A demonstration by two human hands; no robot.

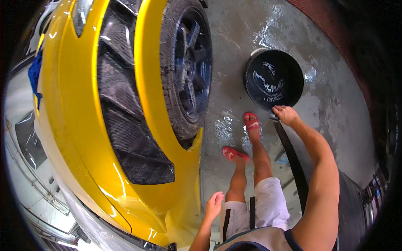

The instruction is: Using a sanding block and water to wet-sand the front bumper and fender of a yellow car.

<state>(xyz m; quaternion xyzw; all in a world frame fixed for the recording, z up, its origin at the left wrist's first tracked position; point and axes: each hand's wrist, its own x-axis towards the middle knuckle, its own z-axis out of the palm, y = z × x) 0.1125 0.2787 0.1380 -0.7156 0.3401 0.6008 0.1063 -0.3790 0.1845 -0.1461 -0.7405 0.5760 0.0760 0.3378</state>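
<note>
My right hand (286, 115) is closed on the near edge of a round black bucket (250, 83). Bright wet glints show on its dark inside, and a pale piece sits at its far rim. I cannot tell whether the bucket rests on the floor or hangs just above it. My left hand (214, 203) hangs low beside my shorts, fingers loosely bent and a little apart, with nothing visible in it. It is nearest to the yellow car (75, 104), without touching it.
The car's wet wheel (189, 67) and dark vent panel (125, 108) stand at left. Water shines on the grey concrete floor (228, 92). A black strip (291, 154) runs beside my right leg. Dark red matting (331, 25) borders the floor at far right. Clear plastic sheeting (90, 221) lies lower left.
</note>
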